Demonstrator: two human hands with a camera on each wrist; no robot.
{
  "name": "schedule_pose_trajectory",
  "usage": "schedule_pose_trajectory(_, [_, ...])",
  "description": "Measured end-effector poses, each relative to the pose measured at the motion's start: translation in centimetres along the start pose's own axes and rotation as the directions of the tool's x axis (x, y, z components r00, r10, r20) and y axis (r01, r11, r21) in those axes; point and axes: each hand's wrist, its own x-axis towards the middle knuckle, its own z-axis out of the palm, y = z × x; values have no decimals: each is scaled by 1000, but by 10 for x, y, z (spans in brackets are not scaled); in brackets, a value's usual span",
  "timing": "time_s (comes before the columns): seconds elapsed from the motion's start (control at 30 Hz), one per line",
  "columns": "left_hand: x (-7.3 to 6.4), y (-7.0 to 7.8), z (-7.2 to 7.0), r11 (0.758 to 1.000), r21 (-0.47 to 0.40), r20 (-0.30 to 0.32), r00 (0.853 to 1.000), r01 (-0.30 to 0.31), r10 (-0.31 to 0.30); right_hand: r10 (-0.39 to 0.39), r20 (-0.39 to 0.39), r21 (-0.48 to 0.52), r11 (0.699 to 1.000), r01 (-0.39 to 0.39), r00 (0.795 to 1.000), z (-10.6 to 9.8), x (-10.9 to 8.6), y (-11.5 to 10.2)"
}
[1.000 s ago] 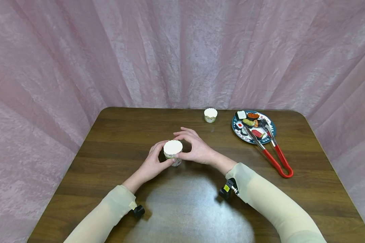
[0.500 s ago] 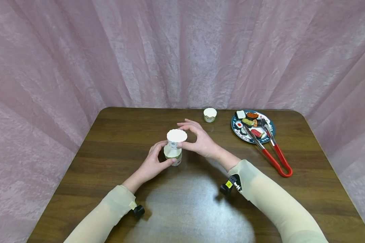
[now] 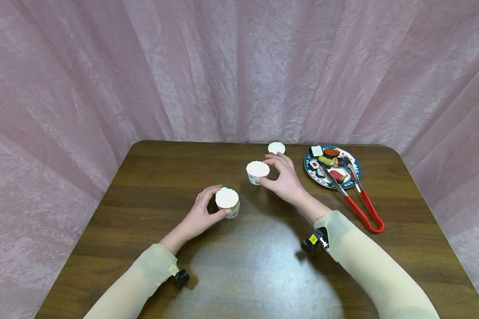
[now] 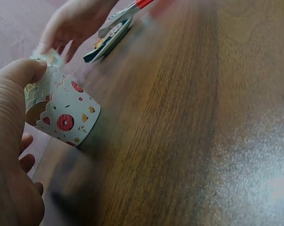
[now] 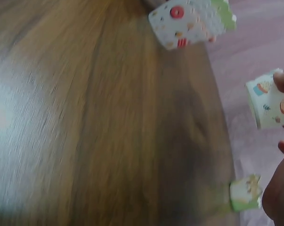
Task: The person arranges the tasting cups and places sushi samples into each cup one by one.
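A stack of scalloped paper baking cups [image 3: 227,199] stands on the table, and my left hand [image 3: 199,217] holds it between thumb and fingers. In the left wrist view the outer cup [image 4: 68,113] is white with red donut prints. My right hand [image 3: 284,180] pinches a single small paper baking cup [image 3: 257,172] by its side, upright and apart from the stack. That held cup [image 5: 270,101] shows little food prints in the right wrist view. Just behind the right hand, a separate green-and-white cup [image 3: 276,148] sits near the table's back edge, its lower part hidden by the fingers.
At the back right, a blue-rimmed plate [image 3: 309,170] bears several sushi pieces. Red-handled tongs [image 3: 367,212] lie with their tips on the plate and their handles on the wooden table [image 3: 143,177]. A pink curtain [image 3: 207,71] hangs behind the table.
My right hand has lifted a cup out of the stack and carried it right and back, toward the separate cup. My left hand has stayed on the stack.
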Motion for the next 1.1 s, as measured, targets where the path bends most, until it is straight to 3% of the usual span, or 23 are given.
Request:
schedule_pose_trajectory(0.3, [-1,-2,-1,1000,11,1,1000,10,-10,80,-109,-139,986,-94,991,-11,0,24])
schedule_pose_trajectory(0.7, [-3,-3,-1,1000,16,0,1000,12,-12,194,-117,-191,958,-213,974,-11,3,34])
schedule_pose_trajectory(1.1, [-3,1,-4,999,5,16,999,31,-31,208,-127,-281,930,-237,970,-11,6,41])
